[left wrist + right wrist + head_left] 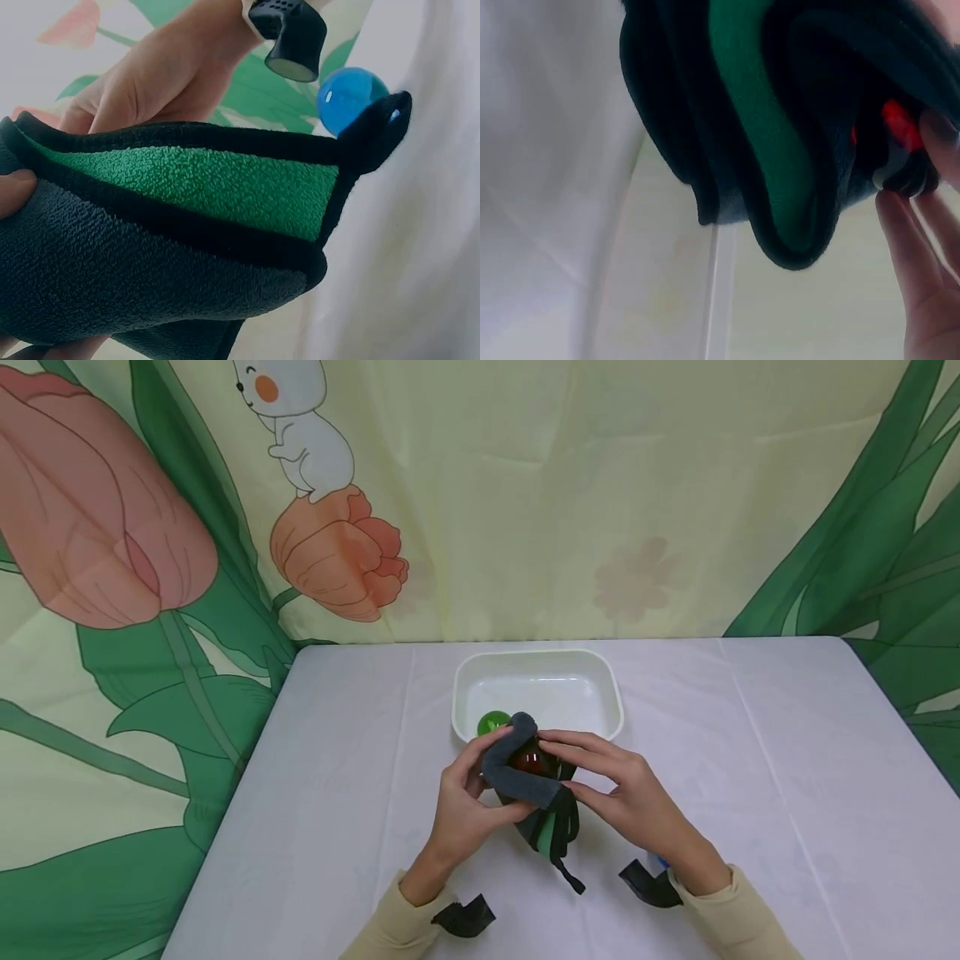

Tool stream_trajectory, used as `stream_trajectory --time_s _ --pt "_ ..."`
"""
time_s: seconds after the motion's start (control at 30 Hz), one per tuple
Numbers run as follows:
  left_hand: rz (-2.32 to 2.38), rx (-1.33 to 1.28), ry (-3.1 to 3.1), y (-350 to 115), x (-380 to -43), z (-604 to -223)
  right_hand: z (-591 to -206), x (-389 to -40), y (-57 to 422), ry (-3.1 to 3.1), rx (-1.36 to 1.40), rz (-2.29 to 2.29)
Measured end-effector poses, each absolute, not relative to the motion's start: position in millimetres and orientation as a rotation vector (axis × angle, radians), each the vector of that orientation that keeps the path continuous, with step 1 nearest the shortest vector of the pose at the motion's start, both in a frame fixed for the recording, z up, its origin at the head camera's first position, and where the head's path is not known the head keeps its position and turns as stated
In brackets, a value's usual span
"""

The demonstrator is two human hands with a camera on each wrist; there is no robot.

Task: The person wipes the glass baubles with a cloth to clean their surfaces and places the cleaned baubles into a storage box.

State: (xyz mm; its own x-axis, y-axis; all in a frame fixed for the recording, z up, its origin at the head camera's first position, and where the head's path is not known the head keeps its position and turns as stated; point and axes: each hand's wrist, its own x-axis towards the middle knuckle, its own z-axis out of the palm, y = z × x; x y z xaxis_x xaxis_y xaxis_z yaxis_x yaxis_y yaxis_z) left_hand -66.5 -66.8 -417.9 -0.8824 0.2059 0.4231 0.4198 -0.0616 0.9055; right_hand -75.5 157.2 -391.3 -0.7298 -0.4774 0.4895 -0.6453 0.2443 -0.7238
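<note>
A two-sided cloth (528,788), grey outside and green inside with black edging, is folded around a shiny red ball (531,762). My left hand (467,810) holds the cloth from the left, thumb in front and fingers behind. From the right, the fingertips and thumb of my right hand (626,785) close around the ball inside the folds. The right wrist view shows those fingertips (900,225) against its dark, red-glinting surface, which the cloth partly hides. In the left wrist view the green lining (217,187) shows between the black edges.
A white tray (592,727) stands just beyond the hands, with a green ball (492,722) at its near left corner. On the table by my right wrist lies a blue ball (349,101), mostly hidden in the head view. A white cloth (360,752) covers the table.
</note>
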Motion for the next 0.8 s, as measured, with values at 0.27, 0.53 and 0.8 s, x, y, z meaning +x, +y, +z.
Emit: stream_trajectory --time_s 0.27,0.53,0.8 --pt "-2.071 -0.698 -2.050 -66.2 -64.4 -417.2 -392.5 -75.5 157.1 -2.404 0.905 1.716" --pt "-2.087 -0.663 -2.055 -66.6 -65.1 -415.8 -388.2 -77.8 163.4 -2.460 0.998 1.595" --pt "-2.122 -0.663 -2.033 -66.9 -64.7 -414.3 -390.5 -78.2 159.5 -2.315 1.172 1.425"
